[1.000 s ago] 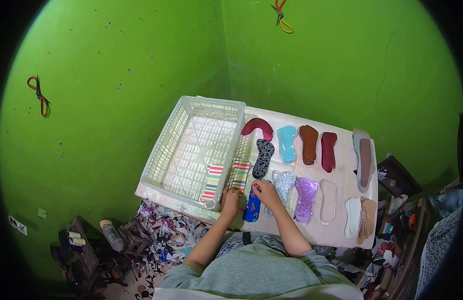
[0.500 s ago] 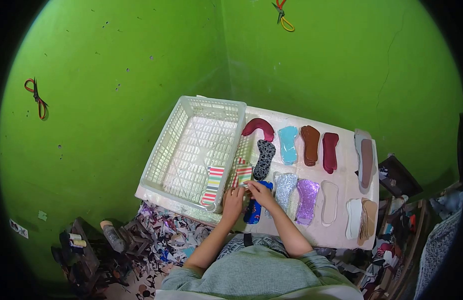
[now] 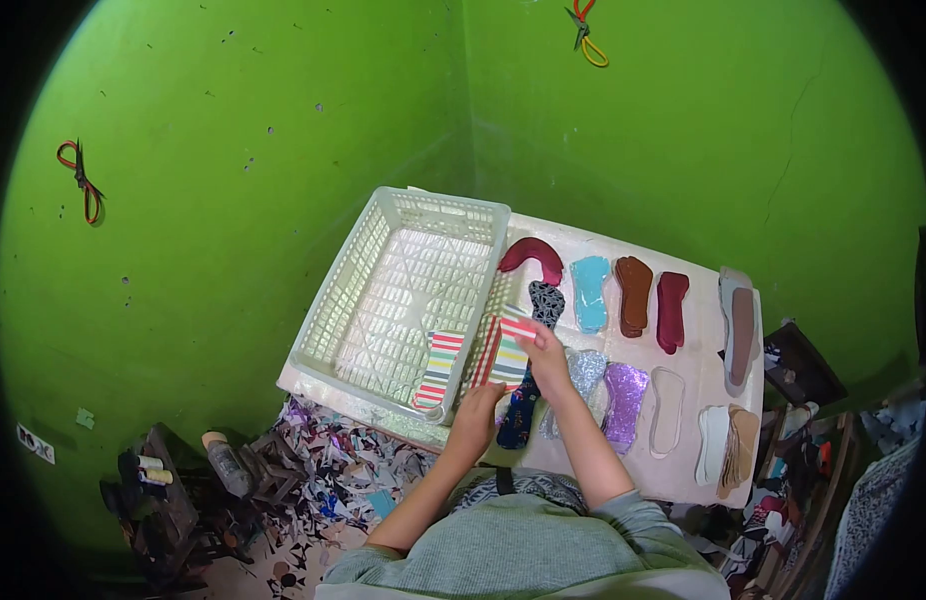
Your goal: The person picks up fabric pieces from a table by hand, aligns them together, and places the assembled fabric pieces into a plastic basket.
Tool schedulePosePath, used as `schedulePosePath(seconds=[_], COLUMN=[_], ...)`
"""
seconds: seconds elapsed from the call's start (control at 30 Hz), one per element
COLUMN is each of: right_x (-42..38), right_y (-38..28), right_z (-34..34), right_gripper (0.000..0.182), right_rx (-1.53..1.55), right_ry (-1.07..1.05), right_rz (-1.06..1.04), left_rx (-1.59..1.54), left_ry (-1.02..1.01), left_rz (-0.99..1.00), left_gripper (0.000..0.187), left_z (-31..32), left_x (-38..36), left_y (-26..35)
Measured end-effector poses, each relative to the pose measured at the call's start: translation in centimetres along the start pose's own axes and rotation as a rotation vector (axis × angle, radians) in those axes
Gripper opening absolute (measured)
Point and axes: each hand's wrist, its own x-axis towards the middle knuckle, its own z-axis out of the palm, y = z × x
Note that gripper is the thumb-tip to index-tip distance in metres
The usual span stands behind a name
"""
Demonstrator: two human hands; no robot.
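Between my two hands is a striped sole-shaped piece [image 3: 513, 358] in red, white, yellow and grey. My right hand [image 3: 549, 362] grips its upper right part, and my left hand [image 3: 477, 412] pinches its lower end. More red-striped material [image 3: 483, 360] shows just left of it, beside the basket wall. Inside the white plastic basket [image 3: 328, 275], another striped piece [image 3: 439, 368] lies in the near right corner. A dark blue patterned piece [image 3: 516, 425] sits under my hands, partly covered. Above my right hand is a black-and-white patterned piece [image 3: 547, 302].
On the table [image 3: 673, 470] lie stacks of sole-shaped pieces: light blue [image 3: 589, 293], brown [image 3: 633, 297], dark red [image 3: 671, 312], silver glitter [image 3: 585, 370] and purple glitter [image 3: 624, 405]. A curved maroon piece [image 3: 533, 255] is by the basket. Fabric scraps [image 3: 343, 465] cover the floor at left.
My right hand has moved up and away from my left, raising the striped piece's upper end, which now shows more fully. The whole view has shifted slightly.
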Motion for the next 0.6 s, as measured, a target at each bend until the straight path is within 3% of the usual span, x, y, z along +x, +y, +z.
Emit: schedulePosePath(seconds=[0.13, 0.23, 0.27, 0.3, 0.37, 0.4, 0.43, 0.5, 0.6], right_x=[1.4, 2.4, 2.6, 3.3, 5.5, 6.1, 6.5, 7.0, 8.5], right_y=[-3.6, -5.1, -5.4, -5.4, -4.5, -4.3, -4.3, -4.4, -3.3], right_z=[3.1, 5.7, 6.7, 7.2, 7.6, 8.4, 8.8, 9.7, 10.1], right_gripper=[0.056, 0.060, 0.047, 0.047, 0.033, 0.023, 0.023, 0.020, 0.018], right_rx=[-0.086, -0.140, -0.158, -0.159, -0.483, -0.479, -0.479, -0.764, -0.910], right_ry=[-0.050, -0.141, -0.132, -0.137, -0.178, -0.165, -0.166, -0.177, -0.266], right_rz=[-0.111, -0.144, -0.186, -0.188, -0.210, -0.277, -0.277, -0.326, -0.499], left_rx=[-0.122, -0.112, -0.030, -0.028, -0.130, -0.144, -0.143, -0.156, -0.081], left_ry=[0.157, 0.243, 0.291, 0.295, 0.353, 0.338, 0.339, 0.371, 0.270], left_rz=[-0.098, -0.154, -0.116, -0.115, -0.253, -0.320, -0.321, -0.550, -0.537], left_gripper=[0.010, 0.012, 0.016, 0.016, 0.022, 0.028, 0.028, 0.032, 0.024], left_z=[-3.0, -4.3, -4.8, -5.3, -6.3, -7.0, -7.4, -8.2, -8.7], left_x=[1.6, 2.0, 2.2, 2.6, 3.2, 3.3, 3.5, 3.5, 2.9], left_y=[0.8, -1.3, -2.1, -2.6, -3.7, -4.3, -4.8, -5.7, -8.8])
